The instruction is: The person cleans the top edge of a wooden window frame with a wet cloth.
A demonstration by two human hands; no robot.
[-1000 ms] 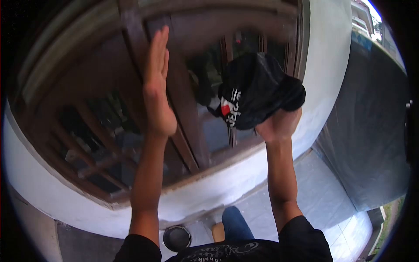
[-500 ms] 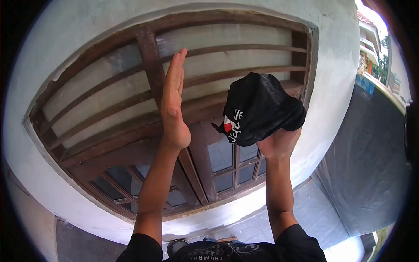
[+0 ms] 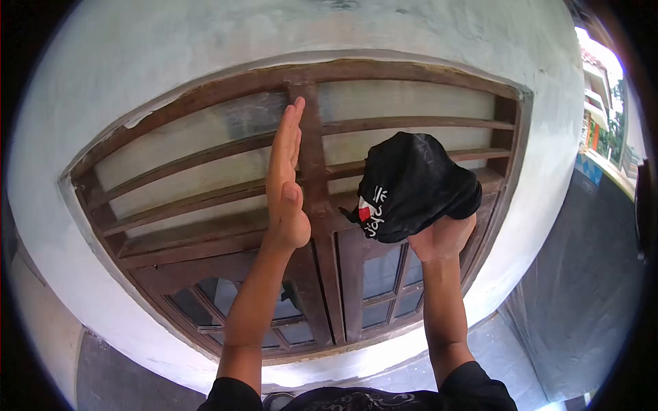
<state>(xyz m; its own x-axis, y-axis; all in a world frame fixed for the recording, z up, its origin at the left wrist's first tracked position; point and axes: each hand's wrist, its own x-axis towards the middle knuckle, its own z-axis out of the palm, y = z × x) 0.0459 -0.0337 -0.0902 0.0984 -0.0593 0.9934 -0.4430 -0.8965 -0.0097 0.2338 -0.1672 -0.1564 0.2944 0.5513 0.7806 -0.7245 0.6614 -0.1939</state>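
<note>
My left hand is raised on the left, palm turned sideways toward the cloth, fingers straight and pointing up, with nothing in it. To its right, my right hand holds up a black cloth cap, with the palm under its lower right side. White lettering, a small red-and-white patch and a knotted tail show on the cap's left side. My right fingers are hidden by the fabric. A gap lies between my left hand and the cap.
Behind my hands is a brown wooden window frame with slats and glass panes, set in a pale wall. A dark sheet hangs at the right. My black shirt shows at the bottom edge.
The camera view has tilted up and shifted left, so the window sits lower and farther right. Both hands and the cap appear slightly lower; their poses stay nearly the same.
</note>
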